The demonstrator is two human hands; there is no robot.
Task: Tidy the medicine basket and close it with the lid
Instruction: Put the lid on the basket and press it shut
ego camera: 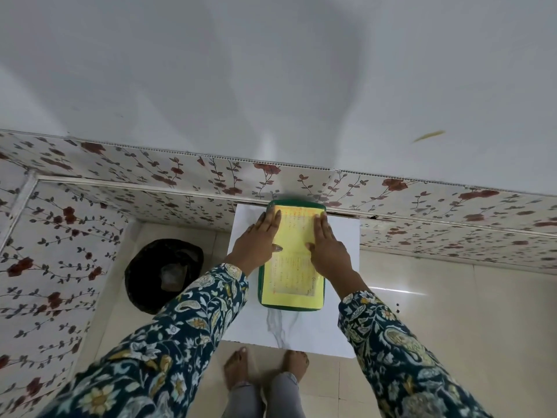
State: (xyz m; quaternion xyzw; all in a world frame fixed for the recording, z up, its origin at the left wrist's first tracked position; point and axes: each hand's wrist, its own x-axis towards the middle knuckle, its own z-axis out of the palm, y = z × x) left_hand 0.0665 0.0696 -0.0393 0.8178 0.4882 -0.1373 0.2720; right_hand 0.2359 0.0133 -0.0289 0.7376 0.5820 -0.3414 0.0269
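A green medicine basket (261,282) stands on a small white marbled table (340,297) against the floral wall. A yellow lid (297,233) with printed text lies flat over the basket and hides what is inside. My left hand (256,241) rests flat on the lid's left edge, fingers together and pointing away from me. My right hand (327,245) lies flat on the lid's right side, palm down. Neither hand grips anything.
A black bin (164,274) lined with a bag stands on the floor to the left of the table. Floral wall panels (60,236) close in at the left and back. My bare feet (266,368) stand at the table's near edge on beige tiles.
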